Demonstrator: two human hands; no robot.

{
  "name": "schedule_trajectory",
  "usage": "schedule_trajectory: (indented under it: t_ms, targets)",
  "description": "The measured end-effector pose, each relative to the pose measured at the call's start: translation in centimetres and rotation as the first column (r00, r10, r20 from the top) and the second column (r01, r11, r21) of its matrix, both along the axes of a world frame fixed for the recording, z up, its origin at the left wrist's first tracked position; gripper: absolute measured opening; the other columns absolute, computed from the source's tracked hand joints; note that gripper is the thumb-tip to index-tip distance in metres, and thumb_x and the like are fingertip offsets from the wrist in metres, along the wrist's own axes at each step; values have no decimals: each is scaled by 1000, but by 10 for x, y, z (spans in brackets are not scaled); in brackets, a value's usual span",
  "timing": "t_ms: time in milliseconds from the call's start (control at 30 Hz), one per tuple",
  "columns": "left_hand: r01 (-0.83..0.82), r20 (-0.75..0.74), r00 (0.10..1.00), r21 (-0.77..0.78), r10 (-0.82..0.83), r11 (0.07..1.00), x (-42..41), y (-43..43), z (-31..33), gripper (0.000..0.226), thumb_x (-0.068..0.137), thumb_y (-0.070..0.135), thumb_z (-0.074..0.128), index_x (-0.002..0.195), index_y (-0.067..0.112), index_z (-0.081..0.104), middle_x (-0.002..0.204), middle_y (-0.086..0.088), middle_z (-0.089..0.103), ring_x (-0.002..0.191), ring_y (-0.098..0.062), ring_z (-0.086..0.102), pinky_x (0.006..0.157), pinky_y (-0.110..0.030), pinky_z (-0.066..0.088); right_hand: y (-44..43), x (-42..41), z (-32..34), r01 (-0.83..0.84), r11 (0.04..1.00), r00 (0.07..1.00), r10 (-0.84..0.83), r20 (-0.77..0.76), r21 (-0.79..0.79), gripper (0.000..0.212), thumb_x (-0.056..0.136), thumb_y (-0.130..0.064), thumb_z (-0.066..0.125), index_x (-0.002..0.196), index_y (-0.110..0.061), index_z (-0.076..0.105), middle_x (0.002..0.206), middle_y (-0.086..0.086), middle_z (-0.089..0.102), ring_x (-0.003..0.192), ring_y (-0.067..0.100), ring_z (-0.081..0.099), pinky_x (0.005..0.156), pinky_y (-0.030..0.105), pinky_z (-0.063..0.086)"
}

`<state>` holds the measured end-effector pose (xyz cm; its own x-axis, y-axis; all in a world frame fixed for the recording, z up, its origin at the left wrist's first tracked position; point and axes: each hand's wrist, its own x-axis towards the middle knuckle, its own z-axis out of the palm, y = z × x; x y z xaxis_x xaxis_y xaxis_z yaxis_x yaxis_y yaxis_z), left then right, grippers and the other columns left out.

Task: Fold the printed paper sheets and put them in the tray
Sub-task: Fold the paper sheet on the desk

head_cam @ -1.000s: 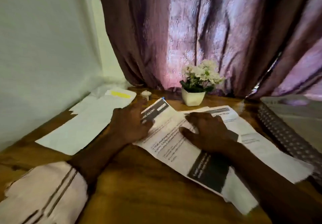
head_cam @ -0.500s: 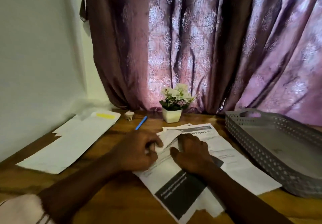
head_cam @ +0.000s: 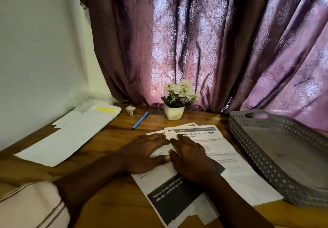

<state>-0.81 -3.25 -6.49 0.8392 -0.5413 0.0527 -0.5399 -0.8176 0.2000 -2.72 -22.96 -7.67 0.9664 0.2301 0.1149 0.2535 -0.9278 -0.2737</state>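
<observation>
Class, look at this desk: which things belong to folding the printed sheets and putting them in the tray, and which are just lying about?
Job: printed sheets, grey tray, left hand and right hand, both pressing the sheets.
Lying about: blue pen, flower pot, white papers on the left.

Wooden table point(head_cam: 113, 137) with smooth, slightly glossy grain, matt printed paper sheets point(head_cam: 245, 178) with rough torn edges, grey matt plastic tray point(head_cam: 248, 142) with perforated walls, cloth curtain point(head_cam: 195, 41) with soft sheen and woven pattern, smooth blue plastic pen point(head_cam: 140, 120), smooth white pot point(head_cam: 174, 113), matt cloth sleeve point(head_cam: 26, 206)
</observation>
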Motion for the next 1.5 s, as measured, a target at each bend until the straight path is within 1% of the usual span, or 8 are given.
schedule_trajectory:
  t_ms: [300, 400, 633, 800, 1067, 1200, 1333, 1500]
  targets:
    - [29, -25, 999, 43, -28, 999, -11, 4, -2, 70, 101, 66, 29, 163, 35, 14, 171, 13, 8, 156, -3, 5, 127, -31, 4, 1, 3, 0, -50, 992, 997, 42, -69, -114, 63, 109, -50, 25, 166, -27, 12, 174, -7, 2, 161, 16, -3, 129, 50, 0]
    - [-31, -9, 1000, -64, 30, 997, -24, 11, -2, 65, 102, 61, 37, 160, 31, 31, 168, 11, 23, 154, -8, 20, 121, -24, 14, 2, 1, 4, -12, 989, 997, 1, -75, -148, 68, 108, -57, 22, 166, -24, 10, 174, -4, 2, 161, 19, 0, 129, 50, 2]
    - [-123, 95, 986, -155, 138, 980, -36, 24, -11, 55, 98, 57, 53, 147, 33, 52, 156, 12, 48, 143, -8, 41, 119, -31, 34, 0, -6, 6, 17, 994, 999, -22, -49, -109, 70, 105, -62, 28, 165, -25, 21, 174, -2, 12, 160, 22, 9, 128, 49, 9]
    - [-145, 194, 962, -232, 192, 962, -19, 19, -13, 39, 91, 60, 62, 121, 35, 64, 130, 13, 62, 124, -10, 54, 105, -36, 47, -2, -3, 5, -8, 993, 999, 3, -45, -119, 70, 105, -62, 29, 165, -26, 21, 174, -3, 11, 160, 20, 8, 128, 49, 7]
    - [-278, 278, 918, -63, 285, 958, 6, 2, -9, 59, 85, 80, 45, 127, 39, 53, 133, 5, 54, 125, -20, 48, 101, -38, 46, -3, 4, 5, -10, 994, 1000, 8, -11, -113, 66, 104, -62, 36, 161, -30, 29, 171, -1, 22, 158, 22, 17, 127, 48, 17]
    - [-334, 238, 911, -60, 338, 941, -3, 1, -4, 66, 84, 82, 48, 131, 36, 52, 134, 3, 56, 124, -21, 52, 100, -39, 48, -4, 8, 4, -55, 998, 998, 56, 30, -29, 60, 104, -56, 44, 158, -30, 37, 168, -2, 30, 155, 21, 26, 125, 46, 23]
    - [-451, 57, 890, -48, 453, 891, -8, 8, 15, 72, 67, 93, 56, 101, 29, 65, 101, -4, 68, 94, -18, 62, 74, -32, 46, -2, 6, 7, -63, 996, 996, 60, 58, 55, 55, 104, -48, 51, 155, -28, 42, 165, -2, 36, 151, 21, 33, 124, 42, 27]
    - [-481, -59, 875, 10, 481, 877, -7, 13, 29, 75, 59, 94, 61, 77, 22, 65, 74, 0, 59, 77, -13, 58, 63, -31, 40, 2, 2, 6, -52, 999, 998, 52, 16, -10, 56, 105, -53, 44, 157, -30, 40, 168, -3, 31, 155, 19, 25, 127, 41, 20]
